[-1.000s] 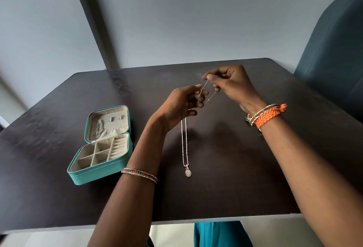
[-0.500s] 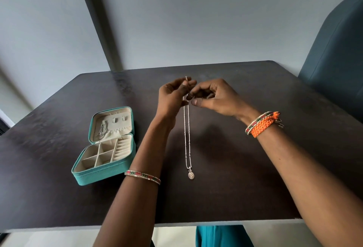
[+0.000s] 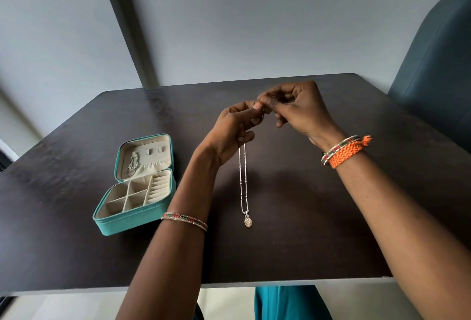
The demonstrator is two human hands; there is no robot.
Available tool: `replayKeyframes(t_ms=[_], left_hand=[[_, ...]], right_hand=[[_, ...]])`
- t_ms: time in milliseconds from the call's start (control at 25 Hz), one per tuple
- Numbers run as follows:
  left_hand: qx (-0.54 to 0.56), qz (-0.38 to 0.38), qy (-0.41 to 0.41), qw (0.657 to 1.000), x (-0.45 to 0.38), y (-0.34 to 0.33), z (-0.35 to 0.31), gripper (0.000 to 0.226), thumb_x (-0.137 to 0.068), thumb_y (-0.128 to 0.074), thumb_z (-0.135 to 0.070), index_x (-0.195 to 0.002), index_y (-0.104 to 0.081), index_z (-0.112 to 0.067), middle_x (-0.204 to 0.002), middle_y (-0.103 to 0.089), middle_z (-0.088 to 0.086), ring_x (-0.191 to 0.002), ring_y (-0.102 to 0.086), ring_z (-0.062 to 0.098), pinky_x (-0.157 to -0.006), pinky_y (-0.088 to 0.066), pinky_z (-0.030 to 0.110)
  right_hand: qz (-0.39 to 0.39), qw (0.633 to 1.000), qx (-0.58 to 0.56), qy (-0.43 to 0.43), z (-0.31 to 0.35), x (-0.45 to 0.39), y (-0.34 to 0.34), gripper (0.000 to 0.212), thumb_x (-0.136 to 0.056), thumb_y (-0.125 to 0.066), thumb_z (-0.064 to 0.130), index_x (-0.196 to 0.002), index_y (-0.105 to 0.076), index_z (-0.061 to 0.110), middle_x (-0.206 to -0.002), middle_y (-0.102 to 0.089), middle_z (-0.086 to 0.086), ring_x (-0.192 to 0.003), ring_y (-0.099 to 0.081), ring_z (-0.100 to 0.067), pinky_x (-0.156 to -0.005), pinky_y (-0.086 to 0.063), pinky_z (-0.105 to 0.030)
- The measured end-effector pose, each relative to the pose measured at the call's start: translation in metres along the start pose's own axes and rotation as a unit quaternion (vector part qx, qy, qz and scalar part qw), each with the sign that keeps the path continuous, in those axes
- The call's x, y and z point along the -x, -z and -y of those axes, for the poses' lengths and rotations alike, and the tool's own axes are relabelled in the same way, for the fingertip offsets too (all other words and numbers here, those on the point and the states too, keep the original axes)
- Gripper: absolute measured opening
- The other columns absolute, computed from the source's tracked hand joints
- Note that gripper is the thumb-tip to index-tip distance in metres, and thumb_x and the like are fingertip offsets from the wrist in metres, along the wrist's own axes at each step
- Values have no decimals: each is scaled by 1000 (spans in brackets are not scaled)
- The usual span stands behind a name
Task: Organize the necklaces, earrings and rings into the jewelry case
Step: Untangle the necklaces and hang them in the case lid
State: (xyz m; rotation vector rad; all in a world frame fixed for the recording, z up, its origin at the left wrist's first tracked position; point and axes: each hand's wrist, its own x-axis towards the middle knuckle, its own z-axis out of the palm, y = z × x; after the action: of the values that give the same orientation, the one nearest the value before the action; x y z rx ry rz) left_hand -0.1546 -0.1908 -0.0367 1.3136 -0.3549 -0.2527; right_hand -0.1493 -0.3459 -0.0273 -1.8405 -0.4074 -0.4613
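A thin silver necklace [image 3: 242, 179] hangs doubled from my fingers, its oval pendant [image 3: 248, 222] low over the dark table. My left hand [image 3: 233, 131] and my right hand [image 3: 298, 109] meet fingertip to fingertip above the table's middle, both pinching the chain's top ends. The clasp is hidden between the fingers. To the left stands the teal jewelry case [image 3: 137, 184], open, with cream dividers in its base. One silver chain [image 3: 132, 164] hangs in the lid's left side.
The dark table [image 3: 318, 230] ends in a pale front edge close to me. A blue-grey chair [image 3: 438, 65] stands at the back right. Bangles circle both wrists, with an orange braided band [image 3: 346, 151] on the right one.
Both hands have shifted right and slightly up, staying together at the chain's top ends. The necklace still hangs below them, pendant swung a little right.
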Motion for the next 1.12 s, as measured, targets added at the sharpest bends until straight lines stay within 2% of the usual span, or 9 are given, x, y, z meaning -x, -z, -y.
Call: replayKeyframes(t_ms=[160,280,440,520,720,840,880,1000,1120], left_hand=[[-17,-36,-2,999,0,0,2,14,-94,-53,-13,-87,-65,-10,-69,-52,-2,-55,-44,1,-38,-19,14],[-9,-45,7,999,0,-5,5,14,-94,-54,-15,-92,-66,-9,-69,-54,-4,-53,-44,1,-34,-19,12],[-13,-89,19,996,0,-3,4,15,-94,-54,-14,-83,-64,-10,-70,-52,0,-51,-43,0,-33,-17,12],[-9,-112,25,993,-1,-2,5,14,-93,-55,-12,-84,-65,-11,-72,-54,1,-57,-45,1,-33,-18,13],[12,-99,60,993,-3,0,5,12,-93,-55,-11,-83,-63,-11,-64,-54,0,-48,-47,0,-33,-16,12],[-31,-173,16,984,-6,2,10,14,-90,-61,-8,-77,-62,-9,-57,-59,-2,-46,-50,1,-34,-28,12],[-119,-215,-40,969,-7,3,12,13,-87,-64,-6,-75,-63,-11,-60,-60,-3,-49,-53,1,-38,-33,14],[-401,-274,-180,856,-9,0,18,14,-82,-63,-4,-82,-65,-18,-70,-63,-9,-68,-59,10,-56,-42,22],[-465,-275,-143,829,-9,-8,18,27,-87,-60,-9,-111,-60,-23,-87,-65,-8,-81,-56,12,-65,-41,29]], right_hand=[[-61,998,0,12,-5,0,-3,5,-85,-69,12,-89,-71,11,-75,-69,-2,-57,-61,-8,-48,-53,-25],[-51,998,3,-43,-8,-2,2,13,-92,-60,20,-94,-70,12,-90,-70,-7,-73,-64,-11,-55,-54,-25],[110,962,-129,-214,-4,-2,10,22,-96,-54,23,-98,-69,8,-88,-69,-6,-76,-64,-13,-69,-53,-27],[170,947,-144,-233,-5,1,8,15,-91,-59,15,-100,-68,7,-89,-68,-5,-79,-64,-12,-75,-53,-27],[92,961,-104,-239,-9,2,-1,2,-85,-68,15,-86,-69,15,-78,-62,1,-75,-53,-8,-64,-46,-21],[95,960,-76,-253,-10,2,-5,12,-87,-65,19,-75,-65,17,-73,-56,1,-70,-49,-8,-60,-43,-21],[95,960,-69,-256,-10,2,-7,15,-87,-64,19,-73,-64,16,-72,-55,1,-70,-49,-9,-60,-43,-21],[84,958,-78,-264,-11,1,-7,18,-88,-62,19,-71,-63,14,-73,-57,-1,-73,-53,-12,-62,-45,-23],[74,961,-34,-264,-12,1,-4,17,-89,-62,23,-73,-64,17,-76,-61,0,-76,-56,-10,-63,-45,-23]])
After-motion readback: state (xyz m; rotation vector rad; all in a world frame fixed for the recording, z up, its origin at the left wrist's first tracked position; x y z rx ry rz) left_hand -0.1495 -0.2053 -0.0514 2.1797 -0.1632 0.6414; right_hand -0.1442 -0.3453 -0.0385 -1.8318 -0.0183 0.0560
